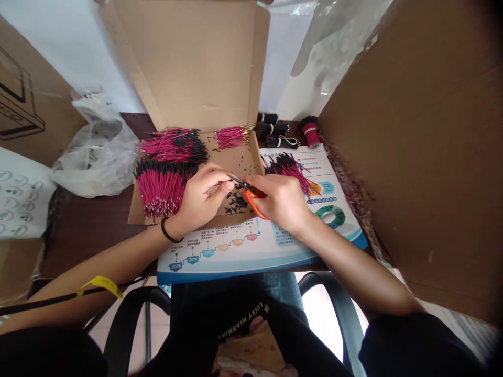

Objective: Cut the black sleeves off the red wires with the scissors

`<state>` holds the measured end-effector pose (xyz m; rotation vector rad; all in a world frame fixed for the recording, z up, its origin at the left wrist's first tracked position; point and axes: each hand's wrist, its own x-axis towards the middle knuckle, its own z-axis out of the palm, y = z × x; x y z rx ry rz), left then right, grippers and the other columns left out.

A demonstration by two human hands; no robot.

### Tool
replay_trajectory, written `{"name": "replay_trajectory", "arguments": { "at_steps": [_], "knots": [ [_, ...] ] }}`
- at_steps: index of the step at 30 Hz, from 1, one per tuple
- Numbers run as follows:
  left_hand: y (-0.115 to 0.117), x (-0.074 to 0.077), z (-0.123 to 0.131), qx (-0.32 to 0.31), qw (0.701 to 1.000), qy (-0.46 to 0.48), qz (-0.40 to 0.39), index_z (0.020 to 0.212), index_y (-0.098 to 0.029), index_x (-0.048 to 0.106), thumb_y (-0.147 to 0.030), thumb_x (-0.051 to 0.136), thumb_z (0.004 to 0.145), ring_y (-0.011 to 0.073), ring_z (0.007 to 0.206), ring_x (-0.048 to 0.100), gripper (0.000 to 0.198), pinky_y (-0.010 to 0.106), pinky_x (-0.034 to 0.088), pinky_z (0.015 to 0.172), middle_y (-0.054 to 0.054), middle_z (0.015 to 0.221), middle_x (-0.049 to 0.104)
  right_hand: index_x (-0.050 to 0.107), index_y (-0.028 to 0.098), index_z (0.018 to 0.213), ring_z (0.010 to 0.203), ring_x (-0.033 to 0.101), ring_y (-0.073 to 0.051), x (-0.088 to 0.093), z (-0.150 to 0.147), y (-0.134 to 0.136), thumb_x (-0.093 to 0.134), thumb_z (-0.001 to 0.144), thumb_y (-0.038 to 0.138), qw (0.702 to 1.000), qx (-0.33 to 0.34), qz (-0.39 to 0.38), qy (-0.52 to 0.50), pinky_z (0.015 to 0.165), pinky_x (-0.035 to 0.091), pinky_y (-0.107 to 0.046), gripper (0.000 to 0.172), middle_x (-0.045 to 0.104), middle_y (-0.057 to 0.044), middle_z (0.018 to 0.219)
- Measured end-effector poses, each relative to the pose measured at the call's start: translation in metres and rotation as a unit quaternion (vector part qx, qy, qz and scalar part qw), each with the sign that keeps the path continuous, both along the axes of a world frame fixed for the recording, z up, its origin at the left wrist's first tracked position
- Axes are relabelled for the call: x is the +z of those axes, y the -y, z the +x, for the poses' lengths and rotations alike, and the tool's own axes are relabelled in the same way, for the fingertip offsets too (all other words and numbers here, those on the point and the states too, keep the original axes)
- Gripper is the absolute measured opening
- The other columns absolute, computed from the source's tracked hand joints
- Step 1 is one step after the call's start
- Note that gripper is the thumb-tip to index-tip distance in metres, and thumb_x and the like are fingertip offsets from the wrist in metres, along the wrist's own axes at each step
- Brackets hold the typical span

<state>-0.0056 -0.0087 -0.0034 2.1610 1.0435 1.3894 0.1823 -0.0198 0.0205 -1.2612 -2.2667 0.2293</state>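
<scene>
My left hand [202, 195] is closed in a pinch over an open shallow cardboard box [251, 157], holding something thin that I cannot make out against the tool's tip. My right hand [281, 201] grips orange-handled cutters [251, 199], jaws pointing left toward the left fingers. Small black offcuts [236, 201] lie on the box floor under the hands. Pink wires with black ends lie in piles inside the box [165, 186], and a further pile [288, 167] rests on a printed sheet beside my right hand.
The box lid [196, 63] stands upright behind. Tied bundles of black and red wires [283, 133] lie at the back. A clear plastic bag [98, 152] sits left, a large cardboard panel [412, 146] rises right. The printed blue-and-white sheet [236, 251] covers the table's front edge.
</scene>
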Motion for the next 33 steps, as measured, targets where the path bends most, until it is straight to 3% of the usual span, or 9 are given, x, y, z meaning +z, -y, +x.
{"name": "replay_trajectory", "arguments": {
  "at_steps": [4,8,11,15,17,20,23,27,33],
  "knots": [
    [0.001,0.002,0.0,-0.012,1.0,-0.012,0.002,0.088,-0.021,0.069,-0.026,0.058,0.088,0.0132,0.082,0.061,0.012,0.028,0.049,0.071,0.003,0.086,0.064,0.07,0.015,0.08,0.052,0.041,-0.007,0.003,0.0,0.0,0.053,0.086,0.028,0.995,-0.009,-0.047,-0.088,0.052,0.034,-0.022,0.022,0.057,0.002,0.059],
    [0.002,0.002,-0.002,-0.007,1.0,-0.001,-0.002,0.09,-0.023,0.071,-0.028,0.061,0.087,0.0132,0.081,0.063,0.012,0.028,0.051,0.072,0.003,0.086,0.067,0.069,0.016,0.096,0.061,0.05,-0.008,0.006,-0.001,-0.001,0.061,0.08,0.028,0.965,0.017,-0.111,-0.235,0.059,0.041,-0.021,0.021,0.064,0.001,0.073],
    [0.005,0.0,0.0,-0.017,0.995,0.069,-0.068,0.091,-0.02,0.07,-0.029,0.061,0.087,0.0105,0.068,0.065,0.013,0.025,0.054,0.062,0.003,0.083,0.071,0.067,0.018,0.101,0.069,0.056,-0.01,0.002,-0.004,-0.002,0.064,0.077,0.027,0.933,0.071,-0.181,-0.302,0.067,0.046,-0.024,0.026,0.067,0.0,0.081],
    [0.009,0.0,0.004,-0.056,0.973,0.164,-0.154,0.09,-0.018,0.067,-0.03,0.066,0.083,0.0114,0.063,0.068,0.015,0.024,0.058,0.057,0.004,0.084,0.073,0.066,0.019,0.095,0.062,0.052,-0.009,-0.005,-0.009,-0.001,0.065,0.076,0.032,0.925,0.082,-0.205,-0.31,0.058,0.042,-0.023,0.023,0.063,0.002,0.073],
    [0.007,0.0,0.003,-0.057,0.975,0.159,-0.145,0.088,-0.018,0.068,-0.029,0.068,0.081,0.0121,0.066,0.069,0.013,0.024,0.058,0.059,0.004,0.083,0.073,0.066,0.019,0.09,0.057,0.048,-0.008,-0.001,-0.006,-0.001,0.065,0.076,0.032,0.933,0.079,-0.198,-0.288,0.053,0.038,-0.022,0.019,0.06,0.003,0.067],
    [-0.004,0.002,-0.003,0.014,0.99,0.117,-0.078,0.084,-0.018,0.068,-0.029,0.065,0.083,0.0103,0.066,0.066,0.012,0.022,0.054,0.059,0.003,0.08,0.072,0.068,0.018,0.085,0.056,0.045,-0.007,0.015,0.012,-0.005,0.062,0.077,0.027,0.964,0.044,-0.151,-0.215,0.053,0.035,-0.023,0.013,0.059,0.003,0.067],
    [-0.018,0.005,-0.014,0.107,0.991,0.084,-0.008,0.082,-0.017,0.067,-0.028,0.059,0.087,0.0096,0.069,0.064,0.014,0.021,0.051,0.061,0.002,0.079,0.07,0.07,0.018,0.093,0.058,0.049,-0.01,0.032,0.037,-0.015,0.06,0.076,0.024,0.987,-0.078,-0.066,-0.126,0.057,0.037,-0.024,0.02,0.061,0.002,0.065],
    [-0.034,0.011,-0.031,0.189,0.98,0.047,0.033,0.082,-0.018,0.066,-0.027,0.057,0.088,0.0111,0.075,0.063,0.014,0.024,0.051,0.069,0.002,0.081,0.069,0.071,0.019,0.096,0.063,0.056,-0.018,0.031,0.052,-0.029,0.053,0.078,0.021,0.971,-0.223,-0.018,0.083,0.058,0.034,-0.03,0.026,0.067,-0.006,0.069],
    [-0.046,0.012,-0.044,0.235,0.972,0.0,0.027,0.08,-0.02,0.066,-0.025,0.056,0.086,0.0133,0.071,0.061,0.012,0.027,0.049,0.069,0.002,0.08,0.069,0.07,0.019,0.091,0.061,0.059,-0.022,0.011,0.038,-0.028,0.047,0.084,0.026,0.945,-0.222,-0.024,0.239,0.052,0.024,-0.031,0.025,0.069,-0.013,0.073]
  ]
}}
